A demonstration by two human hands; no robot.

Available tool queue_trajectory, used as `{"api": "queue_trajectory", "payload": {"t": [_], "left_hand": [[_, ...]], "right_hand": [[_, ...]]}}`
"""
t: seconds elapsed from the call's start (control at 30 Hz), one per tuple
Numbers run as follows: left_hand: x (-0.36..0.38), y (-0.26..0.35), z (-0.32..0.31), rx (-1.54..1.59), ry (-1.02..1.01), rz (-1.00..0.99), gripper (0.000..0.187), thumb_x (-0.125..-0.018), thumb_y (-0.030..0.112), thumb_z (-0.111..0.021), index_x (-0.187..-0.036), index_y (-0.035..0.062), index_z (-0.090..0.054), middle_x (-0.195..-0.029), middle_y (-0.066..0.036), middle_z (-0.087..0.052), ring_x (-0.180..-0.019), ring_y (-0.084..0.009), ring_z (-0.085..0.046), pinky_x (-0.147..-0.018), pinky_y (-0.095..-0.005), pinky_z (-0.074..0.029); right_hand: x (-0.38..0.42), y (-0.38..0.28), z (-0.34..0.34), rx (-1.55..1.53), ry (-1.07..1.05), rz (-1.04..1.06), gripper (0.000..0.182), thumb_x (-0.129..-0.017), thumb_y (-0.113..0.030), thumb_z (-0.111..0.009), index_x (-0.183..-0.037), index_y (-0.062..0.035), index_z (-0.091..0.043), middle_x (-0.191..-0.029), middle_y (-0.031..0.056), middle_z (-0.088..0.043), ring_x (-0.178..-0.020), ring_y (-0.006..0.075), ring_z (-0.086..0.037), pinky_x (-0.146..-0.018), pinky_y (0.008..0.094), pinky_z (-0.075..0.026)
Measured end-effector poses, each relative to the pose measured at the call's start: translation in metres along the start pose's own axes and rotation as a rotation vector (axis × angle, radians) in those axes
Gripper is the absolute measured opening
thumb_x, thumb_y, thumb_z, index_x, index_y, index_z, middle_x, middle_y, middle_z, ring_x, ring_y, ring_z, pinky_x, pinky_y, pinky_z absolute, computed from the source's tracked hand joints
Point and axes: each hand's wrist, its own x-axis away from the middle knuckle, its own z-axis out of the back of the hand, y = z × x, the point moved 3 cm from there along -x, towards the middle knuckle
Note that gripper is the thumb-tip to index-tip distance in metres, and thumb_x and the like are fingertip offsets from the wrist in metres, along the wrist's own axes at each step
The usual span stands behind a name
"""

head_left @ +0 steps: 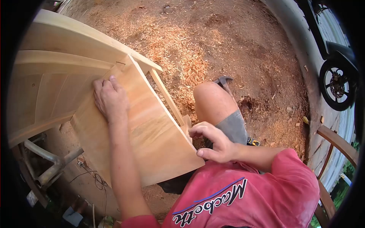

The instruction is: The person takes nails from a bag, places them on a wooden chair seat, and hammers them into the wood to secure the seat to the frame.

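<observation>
A pale wooden board (152, 140) slants in front of me, joined to a larger wooden piece with curved rails (72, 32). My left hand (111, 97) rests against the board's inner face near the corner. Its fingers are curled and the thumb stands up; what they hold, if anything, is hidden. Just above that hand, a thin nail-like pin (121, 63) sticks out by the joint. At the board's right edge is my right hand (215, 142), thumb on the near side and bent fingers around the edge, their tips partly hidden. A narrow wooden strip (167, 97) runs behind that edge.
A hammer (224, 81) lies beside my bent knee, and a yellow-black tape measure (253, 142) is near my right forearm. Wood shavings (178, 53) cover the dirt ground. Metal tubing (53, 167) and a cable (99, 180) are lower left; a motorbike wheel (336, 84) stands at right.
</observation>
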Motion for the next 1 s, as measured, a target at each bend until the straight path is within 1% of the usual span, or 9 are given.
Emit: {"api": "queue_trajectory", "payload": {"t": [0.07,0.17,0.3,0.37,0.6,0.67,0.7,0.83,1.0], "left_hand": [[0.000,0.002,0.004,0.016,0.034,0.020,0.040,-0.100,0.029,-0.050,-0.085,-0.0046,-0.066,-0.108,-0.016,-0.058,-0.099,-0.0374,-0.058,-0.087,-0.0491,-0.046],[-0.001,0.000,0.003,0.007,0.008,0.011,0.038,-0.100,0.027,-0.051,-0.084,-0.0044,-0.065,-0.106,-0.016,-0.058,-0.097,-0.0372,-0.059,-0.086,-0.0488,-0.046],[-0.001,0.000,0.002,0.012,0.068,0.017,0.034,-0.097,0.026,-0.055,-0.082,-0.0023,-0.066,-0.104,-0.015,-0.058,-0.096,-0.0364,-0.059,-0.085,-0.0493,-0.047],[0.001,0.001,0.004,0.021,0.073,0.030,0.032,-0.096,0.026,-0.056,-0.082,-0.0004,-0.067,-0.103,-0.015,-0.058,-0.095,-0.0360,-0.059,-0.085,-0.0497,-0.047],[0.002,0.001,0.003,0.110,0.110,0.079,0.028,-0.096,0.021,-0.055,-0.083,-0.0009,-0.066,-0.100,-0.016,-0.058,-0.097,-0.0362,-0.058,-0.088,-0.0485,-0.046],[0.003,0.000,0.003,0.131,0.119,0.087,0.027,-0.095,0.020,-0.055,-0.083,-0.0002,-0.067,-0.100,-0.015,-0.058,-0.097,-0.0358,-0.058,-0.088,-0.0487,-0.046],[0.003,0.000,0.002,0.141,0.118,0.095,0.025,-0.095,0.019,-0.055,-0.083,0.0004,-0.067,-0.101,-0.015,-0.058,-0.097,-0.0355,-0.058,-0.089,-0.0489,-0.046],[0.004,-0.001,0.000,0.155,0.168,0.123,0.023,-0.092,0.018,-0.056,-0.081,0.0012,-0.068,-0.100,-0.014,-0.059,-0.097,-0.0349,-0.059,-0.089,-0.0488,-0.046],[0.002,-0.003,-0.005,0.144,0.153,0.101,0.017,-0.086,0.015,-0.058,-0.081,0.0036,-0.069,-0.098,-0.012,-0.060,-0.097,-0.0350,-0.059,-0.090,-0.0487,-0.046]], "right_hand": [[-0.012,0.010,0.070,0.316,0.319,0.114,0.043,-0.089,-0.022,-0.071,-0.120,0.0036,-0.054,-0.105,0.0119,-0.060,-0.098,0.0218,-0.058,-0.090,0.0350,-0.047],[-0.017,0.120,0.172,0.383,0.819,-0.364,0.031,-0.095,-0.022,-0.064,-0.109,0.0043,-0.058,-0.094,0.0118,-0.064,-0.088,0.0201,-0.062,-0.081,0.0326,-0.050],[0.023,0.266,0.197,0.979,-0.094,-1.216,0.070,-0.080,-0.052,-0.074,-0.122,0.0033,-0.061,-0.122,0.0250,-0.065,-0.114,0.0396,-0.063,-0.096,0.0472,-0.051],[0.032,0.269,0.179,0.927,-0.142,-1.300,0.065,-0.080,-0.049,-0.073,-0.117,0.0042,-0.065,-0.119,0.0268,-0.066,-0.113,0.0388,-0.065,-0.096,0.0480,-0.052],[0.051,0.277,0.198,0.785,0.173,-1.026,0.035,-0.090,-0.031,-0.063,-0.096,0.0031,-0.068,-0.094,0.0227,-0.072,-0.088,0.0346,-0.072,-0.079,0.0429,-0.058],[0.049,0.262,0.207,-0.195,0.213,-1.357,0.025,-0.088,-0.024,-0.064,-0.089,0.0007,-0.066,-0.078,0.0132,-0.069,-0.065,0.0253,-0.067,-0.063,0.0367,-0.056],[0.033,0.244,0.221,-0.091,0.185,-1.240,0.018,-0.086,-0.019,-0.066,-0.086,-0.0014,-0.063,-0.068,0.0064,-0.062,-0.054,0.0181,-0.059,-0.052,0.0344,-0.051],[-0.026,0.133,0.217,0.369,0.213,-0.822,0.013,-0.089,-0.009,-0.064,-0.097,-0.0010,-0.059,-0.069,0.0048,-0.059,-0.057,0.0146,-0.060,-0.053,0.0314,-0.051],[-0.072,0.007,0.150,-0.301,0.234,-0.557,0.028,-0.093,-0.012,-0.062,-0.117,-0.0019,-0.051,-0.070,0.0027,-0.053,-0.053,0.0148,-0.054,-0.050,0.0296,-0.049]]}}
